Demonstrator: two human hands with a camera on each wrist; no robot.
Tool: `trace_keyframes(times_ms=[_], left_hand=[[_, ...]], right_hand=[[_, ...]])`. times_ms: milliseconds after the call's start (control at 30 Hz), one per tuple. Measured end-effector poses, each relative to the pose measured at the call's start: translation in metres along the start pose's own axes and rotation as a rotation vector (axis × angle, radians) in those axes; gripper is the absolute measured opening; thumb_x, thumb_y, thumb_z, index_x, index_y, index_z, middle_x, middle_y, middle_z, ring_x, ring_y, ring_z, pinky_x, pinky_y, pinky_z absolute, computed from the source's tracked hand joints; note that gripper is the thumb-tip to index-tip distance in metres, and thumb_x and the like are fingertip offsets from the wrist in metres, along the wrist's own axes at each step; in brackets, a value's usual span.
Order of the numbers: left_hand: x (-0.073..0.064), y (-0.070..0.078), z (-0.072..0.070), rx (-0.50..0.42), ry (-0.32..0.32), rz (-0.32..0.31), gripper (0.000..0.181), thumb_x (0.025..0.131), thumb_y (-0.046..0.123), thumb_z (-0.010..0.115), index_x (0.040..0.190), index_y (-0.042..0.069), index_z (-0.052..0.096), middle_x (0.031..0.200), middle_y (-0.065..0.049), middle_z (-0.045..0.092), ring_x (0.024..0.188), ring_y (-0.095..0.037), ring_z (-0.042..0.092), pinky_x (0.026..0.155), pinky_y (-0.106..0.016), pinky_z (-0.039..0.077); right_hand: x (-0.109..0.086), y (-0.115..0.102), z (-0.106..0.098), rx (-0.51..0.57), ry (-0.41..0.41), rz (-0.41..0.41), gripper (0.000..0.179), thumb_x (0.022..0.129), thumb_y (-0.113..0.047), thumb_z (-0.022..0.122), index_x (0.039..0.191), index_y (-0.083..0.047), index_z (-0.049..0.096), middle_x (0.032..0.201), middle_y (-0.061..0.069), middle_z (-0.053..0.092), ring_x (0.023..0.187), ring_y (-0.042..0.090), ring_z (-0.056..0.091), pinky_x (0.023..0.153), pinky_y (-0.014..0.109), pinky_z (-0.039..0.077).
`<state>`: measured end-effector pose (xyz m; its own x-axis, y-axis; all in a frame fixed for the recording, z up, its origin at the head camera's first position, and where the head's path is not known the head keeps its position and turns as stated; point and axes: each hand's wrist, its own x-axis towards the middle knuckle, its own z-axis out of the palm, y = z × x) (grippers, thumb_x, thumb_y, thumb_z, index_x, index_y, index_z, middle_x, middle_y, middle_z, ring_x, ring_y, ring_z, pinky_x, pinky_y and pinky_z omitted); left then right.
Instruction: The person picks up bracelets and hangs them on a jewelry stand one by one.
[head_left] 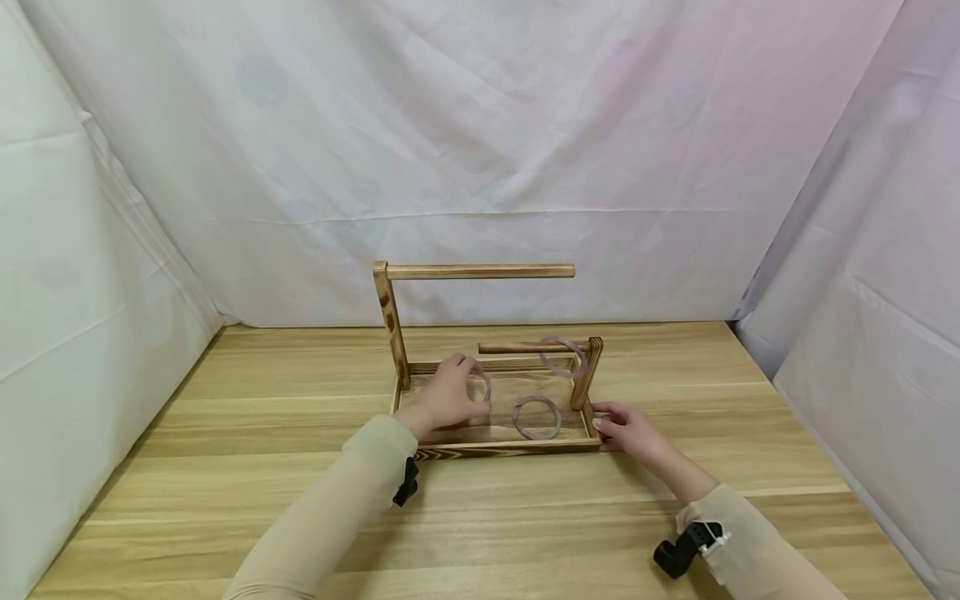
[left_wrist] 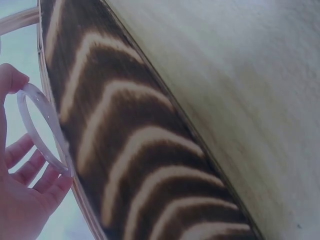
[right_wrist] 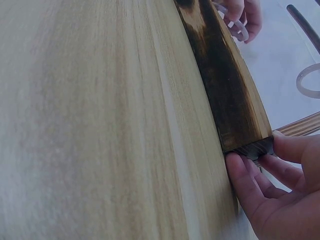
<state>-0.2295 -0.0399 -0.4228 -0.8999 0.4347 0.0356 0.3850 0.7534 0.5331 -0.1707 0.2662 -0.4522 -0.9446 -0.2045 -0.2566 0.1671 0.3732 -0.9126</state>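
My left hand (head_left: 448, 396) is over the left part of a wooden rack's tray (head_left: 517, 449). It holds a pale translucent bangle (left_wrist: 52, 120) between thumb and fingers, close behind the tray's front wall. Another bangle (head_left: 538, 436) lies flat on the tray floor to the right. A third bangle (head_left: 582, 363) hangs around the lower bar (head_left: 510, 347), near its post. My right hand (head_left: 633, 433) grips the tray's right end. In the right wrist view the thumb is on the top edge and the fingers lie against the end face (right_wrist: 250, 149).
The rack's taller post (head_left: 390, 325) stands at the left, and its upper bar (head_left: 480, 272) reaches rightward with a free end. Beneath is a wood-grain table (head_left: 487, 533). White cloth (head_left: 480, 167) hangs behind and on both sides. Each sleeve carries a black wrist camera (head_left: 678, 557).
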Motion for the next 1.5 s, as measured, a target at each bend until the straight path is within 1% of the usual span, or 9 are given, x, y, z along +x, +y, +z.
trace_keyframes(times_ms=[167, 467, 800, 933, 1000, 1100, 1167, 1233, 1500], left_hand=[[-0.001, -0.001, -0.003, -0.014, 0.020, 0.004, 0.047, 0.076, 0.027, 0.072, 0.115, 0.008, 0.055, 0.117, -0.011, 0.051, 0.113, -0.030, 0.049, 0.092, -0.042, 0.047], [-0.001, -0.004, -0.004, -0.022, 0.040, -0.007, 0.046, 0.075, 0.027, 0.071, 0.116, 0.011, 0.055, 0.121, -0.010, 0.050, 0.116, -0.028, 0.046, 0.092, -0.042, 0.046], [-0.001, -0.007, -0.008, -0.079, 0.075, -0.005, 0.042, 0.072, 0.024, 0.072, 0.110, 0.014, 0.055, 0.118, -0.007, 0.050, 0.114, -0.027, 0.047, 0.092, -0.042, 0.046], [-0.003, -0.008, -0.008, -0.091, 0.093, 0.002, 0.041, 0.073, 0.023, 0.071, 0.111, 0.014, 0.056, 0.116, -0.006, 0.051, 0.112, -0.027, 0.048, 0.091, -0.041, 0.047], [-0.004, -0.008, -0.009, -0.098, 0.100, 0.004, 0.044, 0.073, 0.023, 0.071, 0.114, 0.013, 0.056, 0.116, -0.006, 0.051, 0.112, -0.027, 0.048, 0.091, -0.041, 0.047], [-0.005, -0.009, -0.011, -0.109, 0.114, 0.001, 0.050, 0.074, 0.024, 0.071, 0.119, 0.011, 0.055, 0.119, -0.007, 0.051, 0.114, -0.028, 0.048, 0.093, -0.042, 0.047], [-0.005, -0.010, -0.012, -0.126, 0.123, -0.001, 0.052, 0.074, 0.023, 0.070, 0.122, 0.009, 0.055, 0.122, -0.008, 0.051, 0.116, -0.029, 0.047, 0.094, -0.044, 0.046], [-0.006, -0.012, -0.012, -0.131, 0.136, 0.000, 0.050, 0.075, 0.022, 0.070, 0.122, 0.010, 0.055, 0.123, -0.008, 0.050, 0.117, -0.028, 0.047, 0.095, -0.044, 0.045], [-0.007, -0.013, -0.015, -0.151, 0.148, 0.011, 0.046, 0.077, 0.023, 0.070, 0.119, 0.013, 0.054, 0.124, -0.008, 0.048, 0.118, -0.027, 0.046, 0.097, -0.044, 0.044]], right_hand=[[-0.001, -0.001, 0.000, -0.001, 0.001, 0.005, 0.047, 0.096, -0.008, 0.048, 0.135, 0.015, 0.034, 0.101, 0.019, 0.058, 0.079, 0.011, 0.057, 0.068, 0.028, 0.056], [-0.002, -0.004, 0.002, -0.011, 0.013, 0.005, 0.046, 0.096, -0.005, 0.047, 0.134, 0.017, 0.034, 0.107, 0.028, 0.057, 0.080, 0.011, 0.059, 0.070, 0.029, 0.056], [-0.001, -0.003, 0.001, -0.017, 0.009, 0.002, 0.046, 0.096, -0.005, 0.047, 0.134, 0.017, 0.034, 0.105, 0.026, 0.057, 0.080, 0.011, 0.058, 0.070, 0.029, 0.056], [0.000, 0.002, -0.002, 0.017, -0.018, -0.057, 0.045, 0.095, -0.011, 0.051, 0.133, 0.012, 0.041, 0.101, 0.020, 0.060, 0.080, 0.011, 0.059, 0.069, 0.029, 0.056], [0.000, 0.004, -0.003, 0.026, -0.022, -0.064, 0.045, 0.095, -0.012, 0.052, 0.132, 0.011, 0.042, 0.100, 0.018, 0.060, 0.080, 0.011, 0.059, 0.069, 0.029, 0.056], [0.001, 0.004, -0.003, 0.014, -0.018, -0.052, 0.045, 0.095, -0.011, 0.051, 0.133, 0.012, 0.041, 0.102, 0.020, 0.060, 0.080, 0.010, 0.059, 0.070, 0.029, 0.056], [0.000, 0.000, -0.001, -0.009, 0.002, -0.004, 0.047, 0.096, -0.009, 0.049, 0.134, 0.015, 0.036, 0.105, 0.025, 0.058, 0.081, 0.011, 0.058, 0.071, 0.029, 0.056], [-0.001, -0.002, 0.000, -0.018, 0.007, 0.006, 0.046, 0.096, -0.008, 0.048, 0.135, 0.015, 0.035, 0.106, 0.026, 0.057, 0.082, 0.010, 0.059, 0.071, 0.029, 0.056], [0.001, 0.000, 0.000, -0.015, 0.013, 0.004, 0.046, 0.096, -0.007, 0.048, 0.135, 0.015, 0.036, 0.105, 0.023, 0.058, 0.081, 0.011, 0.059, 0.070, 0.028, 0.056]])
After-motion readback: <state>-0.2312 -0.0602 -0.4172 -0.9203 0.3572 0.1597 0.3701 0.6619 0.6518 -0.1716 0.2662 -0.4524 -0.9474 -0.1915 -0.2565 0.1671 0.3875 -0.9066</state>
